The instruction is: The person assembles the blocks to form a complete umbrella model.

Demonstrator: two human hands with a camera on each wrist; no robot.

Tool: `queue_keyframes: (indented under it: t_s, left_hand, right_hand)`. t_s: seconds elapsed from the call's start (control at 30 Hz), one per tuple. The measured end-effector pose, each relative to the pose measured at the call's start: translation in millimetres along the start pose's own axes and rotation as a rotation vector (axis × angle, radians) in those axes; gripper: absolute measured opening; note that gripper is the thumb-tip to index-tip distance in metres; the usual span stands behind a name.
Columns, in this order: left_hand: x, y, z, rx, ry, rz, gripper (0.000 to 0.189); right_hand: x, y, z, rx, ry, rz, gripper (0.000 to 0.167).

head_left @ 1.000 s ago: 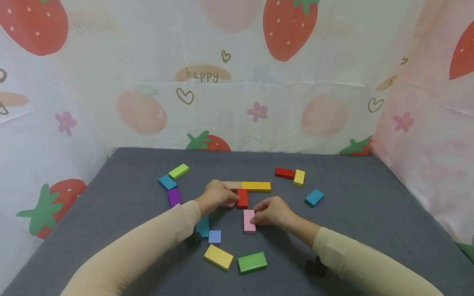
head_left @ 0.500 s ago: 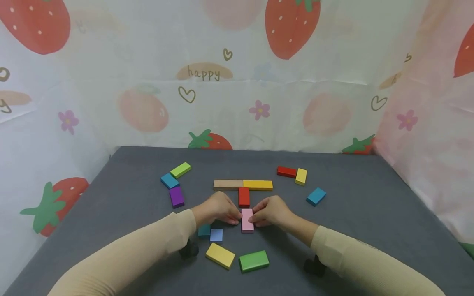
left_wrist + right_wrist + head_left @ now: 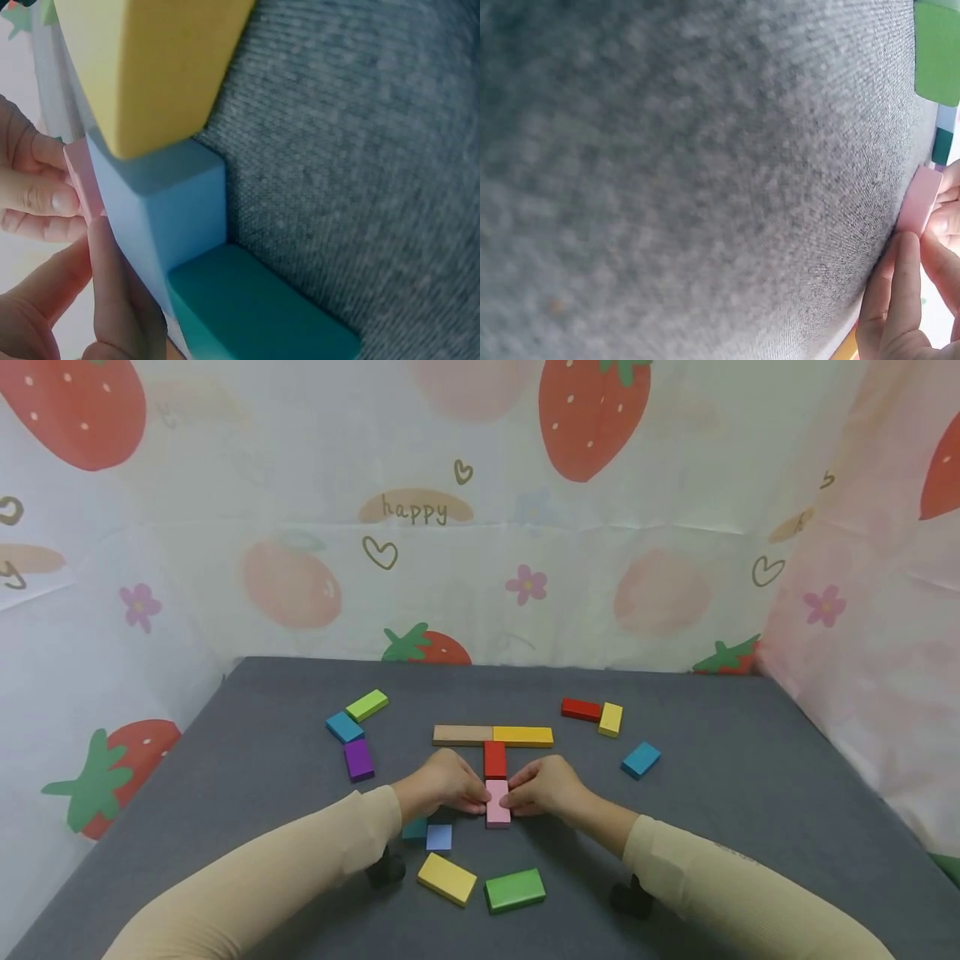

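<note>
A pink block [image 3: 498, 806] lies lengthwise at the middle of the table, its far end against the red block [image 3: 495, 760]. My left hand [image 3: 447, 783] holds its left long side with thumb and fingertips. From the opposite side, my right hand [image 3: 549, 787] pinches the same block. In the right wrist view the pink block [image 3: 921, 201] shows between the fingertips of both hands. Beyond the red block, a wooden tan block [image 3: 462, 736] and an orange-yellow block [image 3: 523, 737] lie end to end, forming a T with it.
Closer to me lie a teal block [image 3: 414, 829] partly under my left wrist, a light blue block [image 3: 439, 837], a yellow block [image 3: 447, 878] and a green block [image 3: 515, 891]. A purple block [image 3: 358, 760] and others sit back left; a blue block [image 3: 641, 760] sits right.
My left hand has left the red block and come nearer to the pink block's left side. The pink block has slid away from me and slightly left, closing its gap to the red one.
</note>
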State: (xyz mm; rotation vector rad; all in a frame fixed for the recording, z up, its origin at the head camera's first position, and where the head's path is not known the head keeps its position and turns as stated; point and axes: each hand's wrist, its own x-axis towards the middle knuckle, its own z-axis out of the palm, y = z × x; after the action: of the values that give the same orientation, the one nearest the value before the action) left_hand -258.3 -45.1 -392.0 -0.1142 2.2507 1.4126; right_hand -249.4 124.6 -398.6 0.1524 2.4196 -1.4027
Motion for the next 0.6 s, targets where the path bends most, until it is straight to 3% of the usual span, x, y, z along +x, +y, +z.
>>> queue_keyframes:
  t_s: [0.6]
  left_hand:
    - [5.6,0.7,-1.3,0.023,0.028,-0.002,0.011]
  right_hand:
    - [3.0,-0.8,-2.5,-0.004,-0.001,0.002,0.023]
